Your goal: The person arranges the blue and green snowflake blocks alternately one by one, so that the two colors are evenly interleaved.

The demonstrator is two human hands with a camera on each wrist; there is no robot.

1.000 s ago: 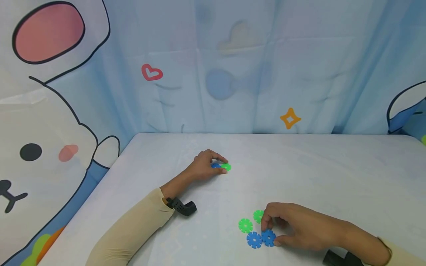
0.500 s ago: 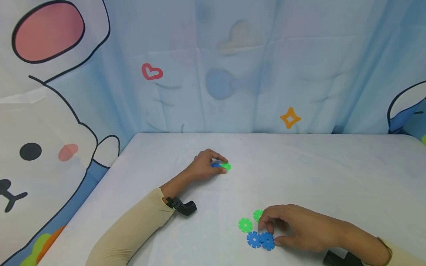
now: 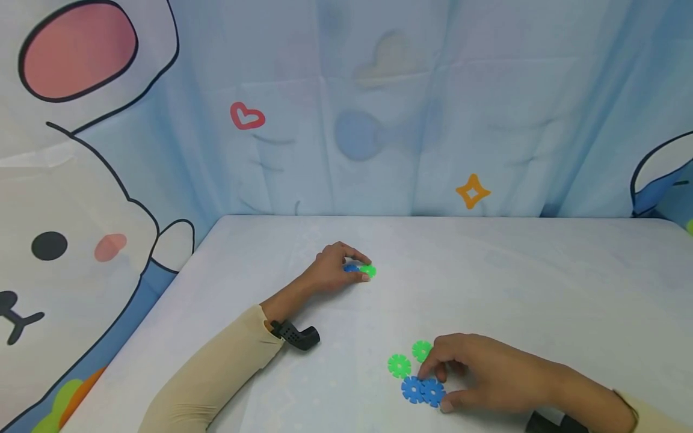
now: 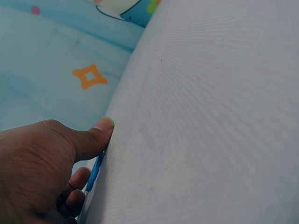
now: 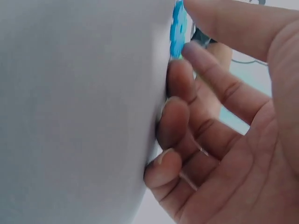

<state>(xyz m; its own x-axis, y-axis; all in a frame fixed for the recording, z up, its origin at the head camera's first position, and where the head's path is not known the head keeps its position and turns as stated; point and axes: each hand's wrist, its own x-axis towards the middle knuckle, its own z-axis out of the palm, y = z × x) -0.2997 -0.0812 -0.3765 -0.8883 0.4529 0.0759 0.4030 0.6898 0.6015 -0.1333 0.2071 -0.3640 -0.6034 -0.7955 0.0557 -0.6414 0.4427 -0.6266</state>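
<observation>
A pale blue-white worktop (image 3: pixel 541 282) fills the lower half of the head view, covered by a smooth cloth. Behind it hangs a light blue curtain (image 3: pixel 379 90), creased in soft folds and printed with a red heart (image 3: pixel 247 117), an orange star (image 3: pixel 473 192) and a white cartoon bear (image 3: pixel 59 228) at the left. The light is even and soft; its source cannot be made out.
</observation>
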